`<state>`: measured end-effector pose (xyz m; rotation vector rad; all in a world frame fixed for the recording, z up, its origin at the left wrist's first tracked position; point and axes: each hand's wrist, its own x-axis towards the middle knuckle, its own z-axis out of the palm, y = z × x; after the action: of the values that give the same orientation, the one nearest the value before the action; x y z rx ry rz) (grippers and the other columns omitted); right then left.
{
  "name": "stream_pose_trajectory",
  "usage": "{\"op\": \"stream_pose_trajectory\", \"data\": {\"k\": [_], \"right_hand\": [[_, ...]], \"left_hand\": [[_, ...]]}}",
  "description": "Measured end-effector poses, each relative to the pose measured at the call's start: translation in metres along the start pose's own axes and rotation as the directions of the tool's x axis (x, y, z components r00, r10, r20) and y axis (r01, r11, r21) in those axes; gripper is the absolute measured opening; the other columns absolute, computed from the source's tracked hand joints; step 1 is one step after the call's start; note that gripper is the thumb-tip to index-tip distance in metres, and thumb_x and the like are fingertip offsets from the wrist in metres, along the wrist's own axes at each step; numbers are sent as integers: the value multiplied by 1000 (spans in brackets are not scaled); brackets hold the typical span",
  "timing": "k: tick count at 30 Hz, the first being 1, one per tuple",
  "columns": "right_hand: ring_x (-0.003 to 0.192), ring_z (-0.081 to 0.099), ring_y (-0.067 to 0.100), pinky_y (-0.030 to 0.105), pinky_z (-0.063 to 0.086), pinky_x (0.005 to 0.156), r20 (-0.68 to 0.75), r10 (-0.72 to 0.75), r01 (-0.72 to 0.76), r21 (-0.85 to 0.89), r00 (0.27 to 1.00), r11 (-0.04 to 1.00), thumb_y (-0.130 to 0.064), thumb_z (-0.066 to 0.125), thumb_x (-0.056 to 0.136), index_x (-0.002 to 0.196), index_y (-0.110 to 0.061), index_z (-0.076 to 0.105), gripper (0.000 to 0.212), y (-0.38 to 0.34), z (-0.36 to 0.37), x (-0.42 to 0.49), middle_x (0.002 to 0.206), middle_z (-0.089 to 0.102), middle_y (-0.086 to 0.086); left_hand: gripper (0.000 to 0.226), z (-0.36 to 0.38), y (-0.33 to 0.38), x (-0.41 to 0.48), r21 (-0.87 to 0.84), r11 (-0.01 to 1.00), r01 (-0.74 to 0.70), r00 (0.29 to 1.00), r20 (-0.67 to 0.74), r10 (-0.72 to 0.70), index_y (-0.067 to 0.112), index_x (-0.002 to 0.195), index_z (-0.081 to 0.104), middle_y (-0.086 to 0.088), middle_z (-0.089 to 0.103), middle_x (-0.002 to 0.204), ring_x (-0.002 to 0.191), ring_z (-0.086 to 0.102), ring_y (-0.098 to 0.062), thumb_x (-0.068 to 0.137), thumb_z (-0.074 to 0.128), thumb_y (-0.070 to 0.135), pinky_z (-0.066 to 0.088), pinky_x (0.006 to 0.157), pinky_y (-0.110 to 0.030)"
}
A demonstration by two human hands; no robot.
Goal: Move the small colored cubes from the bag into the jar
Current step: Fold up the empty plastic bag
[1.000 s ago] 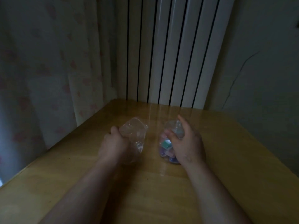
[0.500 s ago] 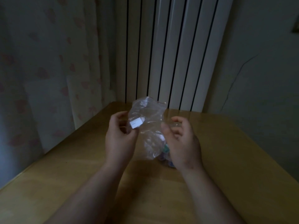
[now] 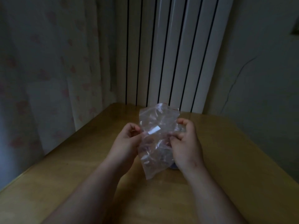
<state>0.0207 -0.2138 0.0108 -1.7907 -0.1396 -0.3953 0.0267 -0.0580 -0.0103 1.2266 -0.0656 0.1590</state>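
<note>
Bag is up off the table now, held in the middle of the frame between both hands, its red-edged mouth pointing up toward the radiator. A second ago the left hand had it slumped low on the wood while the right hand was wrapped round the jar. Since then the right hand has let go of the jar and come across to the bag.

The left thumb and fingers pinch the bag's left edge just beside the white label. The right hand's fingers are curled in, gripping the crumpled right side. The jar stands on the table behind the bag and the right hand, with only a bluish sliver showing low by the right wrist.

Pinkish tints show through the plastic, but I cannot tell whether they are cubes in the bag or the jar's contents seen through it. My guess is that the bag is being checked or shaken out, and the transfer is near its end.
</note>
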Motion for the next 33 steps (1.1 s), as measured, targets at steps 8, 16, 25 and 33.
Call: {"op": "stream_pose_trajectory", "data": {"k": [8, 16, 25, 33], "right_hand": [[77, 67, 12, 25, 54, 56, 62, 59, -53, -93, 996, 994, -18, 77, 77, 119, -36, 39, 60, -8, -8, -2, 89, 66, -5], [81, 68, 10, 25, 54, 63, 6, 59, -58, -91, 998, 994, 6, 60, 85, 81, -23, 57, 30, -3, -6, 4, 87, 69, -4], [69, 68, 23, 37, 56, 59, 247, 136, -148, 34, 959, 988, -8, 68, 84, 99, -29, 55, 30, -8, -9, -1, 91, 72, 5], [81, 65, 19, 31, 52, 57, 137, 163, -166, 17, 977, 986, 14, 53, 77, 80, -23, 67, 40, -11, -15, 4, 94, 69, 4]], "left_hand": [[18, 2, 7, -3, 56, 990, -127, 954, -266, 137, 12, 84, 46, -7, 57, 74, 54, 62, -8, 94, 57, 1, 50, 47, -20], [31, 4, 5, -4, 91, 980, -176, 886, -420, 198, 19, 81, 74, 7, 72, 79, 83, 68, -20, 93, 54, -2, 59, 75, -33], [63, -1, 10, -5, -154, 974, -164, 974, -183, 135, 29, 134, 57, 13, 65, 117, 87, 74, -7, 84, 61, -8, 57, 79, -38], [89, -9, 24, -4, -235, 963, -131, 976, -199, 85, 26, 149, 41, 17, 57, 114, 103, 66, -19, 80, 36, -30, 58, 66, -23]]}}
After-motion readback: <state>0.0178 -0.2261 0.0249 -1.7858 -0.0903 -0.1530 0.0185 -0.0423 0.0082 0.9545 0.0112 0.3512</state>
